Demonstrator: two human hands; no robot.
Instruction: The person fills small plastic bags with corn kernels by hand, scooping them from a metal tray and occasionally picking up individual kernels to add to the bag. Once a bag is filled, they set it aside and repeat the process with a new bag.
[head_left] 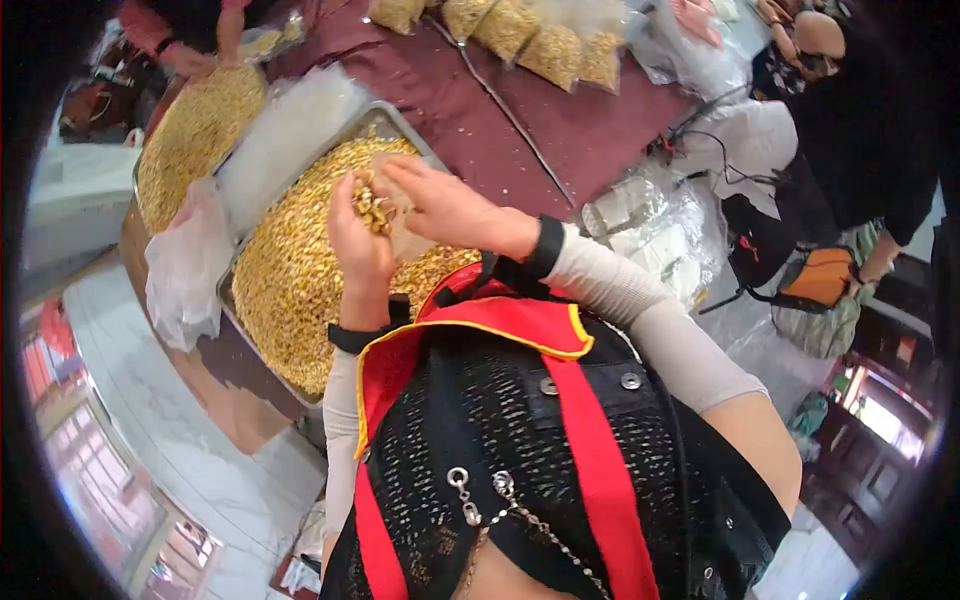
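one head view, close, steeply down, tilted

We wear a black mesh top (500, 420) with a red collar (470, 325) edged in yellow piping and a red strip running down the front. Silver snaps dot the fabric at centre frame, and a small chain (500, 505) hangs low in the frame. Pale grey sleeves (640, 300) cover both arms, ending in black cuffs (545, 245) at the wrists.

Tray (392, 122) heaped full; bare cloth (480, 110) beyond; bags (560, 45) behind.
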